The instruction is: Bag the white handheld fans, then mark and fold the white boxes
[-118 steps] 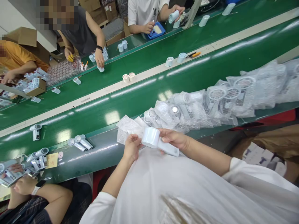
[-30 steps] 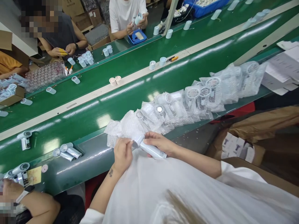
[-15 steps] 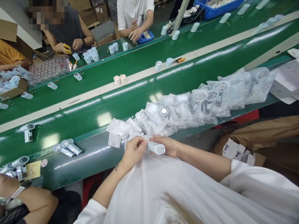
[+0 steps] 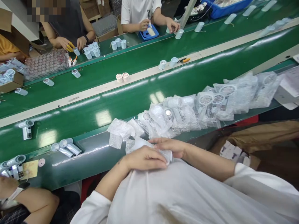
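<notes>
Close to my white shirt, both hands hold a pale device in a bubble-wrap bag (image 4: 170,156); most of it is hidden. My left hand (image 4: 147,158) lies over the top of it, fingers together and pressed on the wrap. From the far side, my right hand (image 4: 171,147) grips the same bundle. Just beyond are flat bubble-wrap bags (image 4: 120,128) on the bench edge. A long row of bagged devices (image 4: 182,112) with round grilles, shaped like small hair dryers, runs off to the right.
Unwrapped silver devices (image 4: 67,147) lie on the left bench, near a seated person's arm (image 4: 32,196). A green conveyor (image 4: 88,109) crosses ahead, with two small round parts (image 4: 122,77) on its pale divider. Across it, people handle pale blue cups (image 4: 93,51). A white box (image 4: 289,84) stands right.
My left hand has gone from pinching the bag by the device's handle to lying flat over the bundle. The bare handle end is now covered. Across the belt, a person's hand has reached a cup.
</notes>
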A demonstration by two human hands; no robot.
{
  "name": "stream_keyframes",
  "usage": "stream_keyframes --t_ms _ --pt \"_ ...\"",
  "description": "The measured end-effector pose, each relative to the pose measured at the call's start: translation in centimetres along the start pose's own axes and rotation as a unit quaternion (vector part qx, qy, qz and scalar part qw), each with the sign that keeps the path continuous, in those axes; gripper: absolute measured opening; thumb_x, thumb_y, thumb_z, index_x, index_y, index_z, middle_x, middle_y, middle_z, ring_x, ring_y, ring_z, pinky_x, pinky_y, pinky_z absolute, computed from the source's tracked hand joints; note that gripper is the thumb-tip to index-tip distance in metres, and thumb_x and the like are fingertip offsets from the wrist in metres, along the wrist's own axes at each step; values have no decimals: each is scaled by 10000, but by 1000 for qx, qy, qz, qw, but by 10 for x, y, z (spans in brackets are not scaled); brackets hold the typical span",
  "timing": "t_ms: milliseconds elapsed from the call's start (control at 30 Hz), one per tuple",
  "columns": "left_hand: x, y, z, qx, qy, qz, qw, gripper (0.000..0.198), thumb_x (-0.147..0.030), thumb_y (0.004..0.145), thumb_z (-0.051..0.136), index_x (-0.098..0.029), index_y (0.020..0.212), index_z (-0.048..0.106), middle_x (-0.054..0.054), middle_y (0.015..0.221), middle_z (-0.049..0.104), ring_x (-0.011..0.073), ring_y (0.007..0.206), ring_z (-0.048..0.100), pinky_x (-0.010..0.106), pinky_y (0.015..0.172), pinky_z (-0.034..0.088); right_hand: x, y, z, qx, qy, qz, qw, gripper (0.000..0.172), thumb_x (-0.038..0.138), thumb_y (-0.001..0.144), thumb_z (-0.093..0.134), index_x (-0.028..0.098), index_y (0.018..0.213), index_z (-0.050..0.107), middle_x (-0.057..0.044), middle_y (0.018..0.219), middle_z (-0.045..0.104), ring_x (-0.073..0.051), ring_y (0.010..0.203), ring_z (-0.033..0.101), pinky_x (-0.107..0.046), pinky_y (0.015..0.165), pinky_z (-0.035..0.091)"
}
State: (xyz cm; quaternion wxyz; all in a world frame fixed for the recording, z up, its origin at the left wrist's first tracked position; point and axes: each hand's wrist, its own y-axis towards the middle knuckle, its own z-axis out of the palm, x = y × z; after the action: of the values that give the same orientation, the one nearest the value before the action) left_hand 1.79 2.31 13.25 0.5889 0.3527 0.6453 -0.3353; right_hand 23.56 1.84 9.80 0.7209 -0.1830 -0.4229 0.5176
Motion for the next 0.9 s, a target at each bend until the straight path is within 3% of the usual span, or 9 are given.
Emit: stream_keyframes --t_ms 100,167,267,400,600,733,800,833,900 --pt "47 12 -36 -276 157 -81 945 268 -414 905 545 -204 915 711 77 962 728 218 927 668 388 864 527 -3 -3 -10 -59 -67 -72 993 675 277 632 820 176 1214 494 -71 1019 683 -189 845 672 -303 761 529" --pt "86 18 -49 -330 230 -131 906 359 -406 798 696 -202 1092 671 137 1270 622 352 1241 511 556 995 423 -4 -9 -18 -140 -134 -152 969 734 284 667 777 210 1298 409 -84 1122 645 -211 931 655 -325 785 531" --pt "139 12 -42 -223 391 -264 853 749 -461 620 829 -210 1276 571 181 1520 358 519 1406 171 764 1005 223 -10 -9 -26 -263 -278 -261 886 721 275 719 700 233 1348 350 -105 1256 558 -239 1087 594 -361 886 508" --pt "177 -29 -16 -132 494 -294 807 450 -372 813 664 -202 1223 593 200 1427 462 416 1417 241 752 1067 105 -26 16 -20 -298 -441 -296 793 600 258 792 590 186 1353 392 -130 1240 560 -260 1092 590 -391 930 495" --pt "174 -86 -17 -63 479 -249 839 400 -280 841 591 -174 1227 580 197 1467 407 368 1437 223 683 1115 128 -34 95 -1 -271 -641 -324 641 469 173 870 435 172 1337 482 -157 1338 526 -303 1222 517 -468 1006 447" --pt "163 -100 -22 -95 426 -188 880 449 -420 856 580 -244 1269 561 137 1553 303 364 1452 192 670 1118 144 -36 144 -3 -307 -722 -257 564 502 108 868 406 175 1356 505 -194 1434 426 -348 1235 485 -499 966 461" --pt "160 -116 -34 -230 373 -184 880 363 -435 876 544 -229 1167 610 136 1429 480 319 1383 350 598 1131 212 -41 157 -7 -324 -742 -236 538 530 79 836 434 157 1355 506 -218 1447 398 -376 1241 465 -519 964 454" --pt "159 -128 -44 -350 339 -213 846 309 -422 882 531 -206 1081 627 143 1317 567 296 1315 437 549 1122 264 -44 160 -8 -333 -749 -237 523 544 73 821 449 150 1358 500 -225 1444 396 -384 1238 460 -526 960 453" --pt "156 -160 -71 -596 270 -302 693 243 -390 886 511 -168 943 591 165 1125 625 293 1205 515 519 1076 323 -49 158 -9 -351 -756 -254 492 558 86 814 465 147 1369 480 -226 1437 399 -394 1233 452 -538 942 459"
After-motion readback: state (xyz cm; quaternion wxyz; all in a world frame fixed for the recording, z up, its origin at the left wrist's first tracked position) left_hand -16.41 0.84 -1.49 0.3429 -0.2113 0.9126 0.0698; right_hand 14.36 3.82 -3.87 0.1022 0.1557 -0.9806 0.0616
